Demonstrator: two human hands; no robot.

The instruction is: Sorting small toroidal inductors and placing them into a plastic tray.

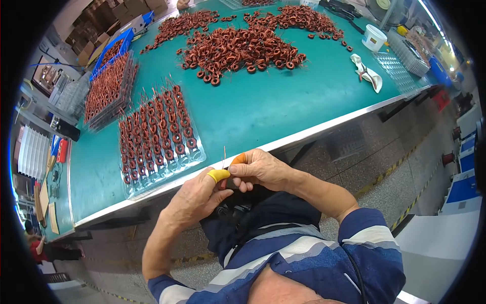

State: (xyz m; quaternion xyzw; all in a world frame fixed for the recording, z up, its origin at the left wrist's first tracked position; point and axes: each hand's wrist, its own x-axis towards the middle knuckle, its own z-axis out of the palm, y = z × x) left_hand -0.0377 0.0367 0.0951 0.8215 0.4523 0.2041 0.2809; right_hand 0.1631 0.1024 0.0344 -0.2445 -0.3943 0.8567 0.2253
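My left hand (195,195), with a yellow finger cot on one finger, and my right hand (263,171), with an orange one, meet just off the front edge of the table. Between their fingertips they pinch a small wire coil, mostly hidden; its thin copper lead (225,153) sticks upward. Something dark and reddish shows below the fingertips, too small to name. Left of the hands, on the table, a clear plastic tray (201,155) carries rows of copper-wound ring coils (157,129) with leads pointing up. Several pockets at its near edge hold none.
A large heap of ring coils (243,50) lies mid-table on the green top (243,109), with smaller heaps behind. Stacked filled trays (109,91) and a blue bin (126,36) stand at left. At right are a white tub (374,38), a white cloth (372,78) with pliers, and clear trays (397,71).
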